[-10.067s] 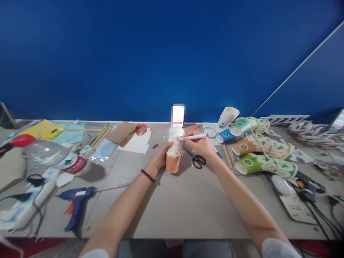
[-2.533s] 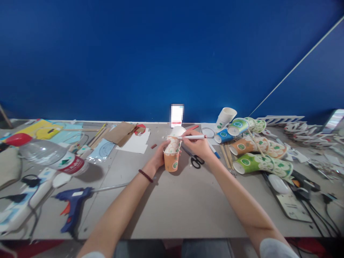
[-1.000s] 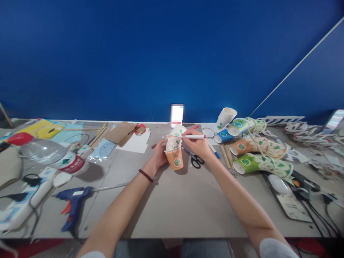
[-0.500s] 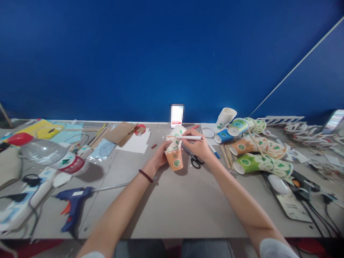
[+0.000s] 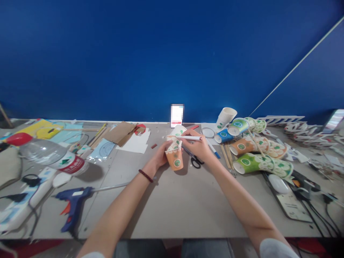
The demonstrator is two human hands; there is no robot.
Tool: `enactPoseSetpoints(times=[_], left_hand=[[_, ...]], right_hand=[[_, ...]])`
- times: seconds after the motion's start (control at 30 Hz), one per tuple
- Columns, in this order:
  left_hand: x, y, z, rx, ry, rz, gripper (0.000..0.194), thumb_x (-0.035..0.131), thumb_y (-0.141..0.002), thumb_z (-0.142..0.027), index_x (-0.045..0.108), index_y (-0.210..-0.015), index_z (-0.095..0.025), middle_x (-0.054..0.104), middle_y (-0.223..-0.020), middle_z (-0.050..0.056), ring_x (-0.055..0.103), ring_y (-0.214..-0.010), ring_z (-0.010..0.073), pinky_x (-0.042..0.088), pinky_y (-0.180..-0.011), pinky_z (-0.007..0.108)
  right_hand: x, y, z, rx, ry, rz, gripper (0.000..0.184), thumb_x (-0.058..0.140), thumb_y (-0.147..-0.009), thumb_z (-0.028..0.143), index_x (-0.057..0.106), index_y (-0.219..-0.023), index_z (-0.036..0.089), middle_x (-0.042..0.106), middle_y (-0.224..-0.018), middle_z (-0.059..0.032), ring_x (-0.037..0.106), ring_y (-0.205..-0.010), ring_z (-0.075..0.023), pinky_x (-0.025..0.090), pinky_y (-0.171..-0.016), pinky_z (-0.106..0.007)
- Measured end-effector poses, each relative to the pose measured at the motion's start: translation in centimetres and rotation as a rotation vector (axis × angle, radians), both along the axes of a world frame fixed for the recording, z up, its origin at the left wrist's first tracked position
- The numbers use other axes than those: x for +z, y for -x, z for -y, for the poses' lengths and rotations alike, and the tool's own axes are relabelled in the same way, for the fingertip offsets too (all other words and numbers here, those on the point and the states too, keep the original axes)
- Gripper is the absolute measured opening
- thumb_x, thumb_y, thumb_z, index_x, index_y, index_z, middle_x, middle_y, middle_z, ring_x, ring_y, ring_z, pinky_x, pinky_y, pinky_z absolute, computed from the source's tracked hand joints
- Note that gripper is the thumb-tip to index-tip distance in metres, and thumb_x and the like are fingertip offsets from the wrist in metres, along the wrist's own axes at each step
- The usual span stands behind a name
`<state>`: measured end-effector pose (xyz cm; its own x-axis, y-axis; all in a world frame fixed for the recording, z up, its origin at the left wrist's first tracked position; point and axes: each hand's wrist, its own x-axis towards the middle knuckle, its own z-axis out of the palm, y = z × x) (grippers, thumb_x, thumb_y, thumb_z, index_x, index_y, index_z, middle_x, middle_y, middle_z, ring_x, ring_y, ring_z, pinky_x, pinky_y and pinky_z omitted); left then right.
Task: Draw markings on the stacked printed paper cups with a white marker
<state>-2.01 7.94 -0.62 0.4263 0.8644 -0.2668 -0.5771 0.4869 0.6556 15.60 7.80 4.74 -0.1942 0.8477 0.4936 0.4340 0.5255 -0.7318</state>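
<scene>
Tilted above the middle of the table is an orange-and-white paper cup piece, joined to more white leaf-printed cups behind it. My left hand is closed around its left side. In my right hand is a white marker with a red end, held in a writing grip and lying across the upper cups. Its tip is too small to make out against the paper. Black-handled scissors lie on the table under my right hand, partly hidden by it.
Left are a hot glue gun, a water bottle, a power strip and cardboard. A phone stands against the blue wall. Right are stacked cups, joined cup tubes, wooden sticks and a blue-capped marker.
The marker has shifted very slightly left with my right hand. Both hands keep their hold, and the cups stay almost in the same place.
</scene>
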Motion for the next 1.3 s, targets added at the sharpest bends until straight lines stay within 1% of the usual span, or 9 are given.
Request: enactPoseSetpoints(times=[0.17,0.3,0.53,0.6,0.7,0.87,1.1,1.3], left_hand=[[0.02,-0.02,0.06,0.004,-0.001,0.000,0.031,0.057,-0.084,-0.032,0.068,-0.102,-0.009,0.075,-0.083,0.014,0.073,-0.077,0.0272,0.054,-0.083,0.040],[0.05,-0.06,0.10,0.005,-0.001,-0.014,0.031,0.057,-0.085,-0.032,0.068,-0.102,-0.009,0.075,-0.084,0.015,0.073,-0.079,0.0271,0.054,-0.082,0.039],[0.13,-0.08,0.10,0.003,-0.007,-0.013,0.031,0.056,-0.085,-0.032,0.068,-0.101,-0.008,0.075,-0.084,0.015,0.073,-0.079,0.0274,0.054,-0.076,0.036],[0.11,-0.07,0.09,0.006,-0.011,-0.008,0.031,0.056,-0.085,-0.032,0.068,-0.102,-0.008,0.075,-0.085,0.015,0.073,-0.079,0.0270,0.055,-0.076,0.036],[0.02,-0.05,0.08,0.008,-0.012,-0.005,0.031,0.057,-0.085,-0.032,0.068,-0.101,-0.009,0.075,-0.085,0.014,0.073,-0.078,0.0261,0.055,-0.076,0.035],[-0.14,-0.02,0.02,-0.003,-0.008,-0.003,0.031,0.058,-0.084,-0.033,0.069,-0.101,-0.009,0.075,-0.082,0.013,0.073,-0.075,0.0259,0.056,-0.077,0.036],[0.13,-0.02,0.11,-0.003,-0.007,-0.016,0.030,0.057,-0.084,-0.033,0.069,-0.100,-0.010,0.076,-0.083,0.013,0.073,-0.077,0.0261,0.056,-0.078,0.037],[-0.05,-0.01,0.11,0.000,-0.022,-0.018,0.031,0.058,-0.083,-0.033,0.068,-0.101,-0.010,0.076,-0.084,0.014,0.073,-0.079,0.0273,0.055,-0.081,0.039]], right_hand=[[0.17,-0.04,0.09,-0.020,0.000,0.006,0.011,0.065,-0.082,0.034,0.062,-0.080,0.024,0.070,-0.079,-0.0012,0.063,-0.070,-0.0177,0.048,-0.064,-0.029],[0.35,0.03,0.15,-0.016,-0.010,-0.006,0.010,0.064,-0.082,0.033,0.063,-0.081,0.024,0.071,-0.081,-0.0019,0.063,-0.071,-0.0177,0.049,-0.065,-0.029],[0.13,0.03,0.06,-0.017,0.003,-0.003,0.009,0.065,-0.081,0.032,0.062,-0.079,0.024,0.069,-0.077,-0.0008,0.062,-0.067,-0.0169,0.047,-0.062,-0.029],[0.13,0.03,0.07,-0.019,0.000,-0.012,0.008,0.065,-0.081,0.031,0.062,-0.080,0.024,0.069,-0.078,-0.0009,0.062,-0.068,-0.0170,0.047,-0.063,-0.029],[0.16,0.01,0.11,-0.016,0.001,-0.009,0.007,0.064,-0.082,0.030,0.062,-0.081,0.024,0.070,-0.079,-0.0009,0.063,-0.070,-0.0172,0.047,-0.064,-0.029],[0.16,-0.02,0.13,-0.004,0.004,-0.010,0.007,0.064,-0.080,0.029,0.061,-0.077,0.023,0.069,-0.076,-0.0003,0.061,-0.066,-0.0167,0.046,-0.061,-0.028],[0.38,0.12,0.27,-0.013,-0.003,-0.019,0.006,0.064,-0.081,0.029,0.062,-0.081,0.023,0.070,-0.080,-0.0014,0.063,-0.072,-0.0178,0.048,-0.066,-0.029],[0.39,0.07,0.31,-0.007,0.008,-0.012,0.008,0.063,-0.079,0.030,0.060,-0.077,0.023,0.068,-0.076,-0.0009,0.061,-0.067,-0.0173,0.047,-0.062,-0.029]])
